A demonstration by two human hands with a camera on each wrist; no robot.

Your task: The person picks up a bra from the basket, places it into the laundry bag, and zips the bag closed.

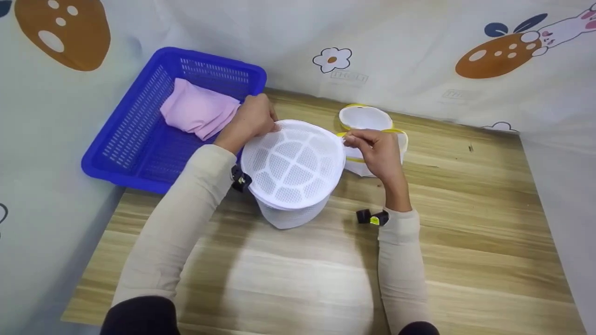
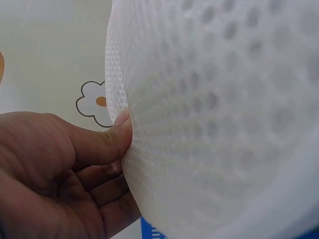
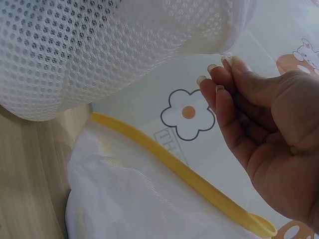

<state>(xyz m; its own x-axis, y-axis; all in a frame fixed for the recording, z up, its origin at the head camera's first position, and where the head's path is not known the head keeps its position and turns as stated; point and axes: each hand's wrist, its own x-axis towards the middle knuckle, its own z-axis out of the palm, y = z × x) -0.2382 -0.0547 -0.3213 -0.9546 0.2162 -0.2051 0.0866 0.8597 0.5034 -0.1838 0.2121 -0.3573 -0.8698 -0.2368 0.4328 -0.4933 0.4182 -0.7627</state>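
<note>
A white mesh laundry bag (image 1: 294, 163) with a round, ribbed lid is held just above the table at the centre of the head view. My left hand (image 1: 256, 116) pinches it at the upper left, and the left wrist view shows the thumb pressed on the mesh (image 2: 199, 114). At the bag's right edge, my right hand (image 1: 379, 151) pinches a small tab between thumb and fingertips; it looks like a zipper pull, but the fingers mostly cover it. Behind that hand stands a second white mesh bag (image 3: 124, 194) with yellow trim, its lid (image 1: 365, 117) raised.
On the left is a blue plastic basket (image 1: 125, 174) with slotted walls, holding a folded pink cloth (image 1: 198, 108). The wooden table (image 1: 470, 242) meets a patterned wall covering (image 1: 409, 37) at the back. Dark wrist cameras (image 1: 372, 217) are strapped to both forearms.
</note>
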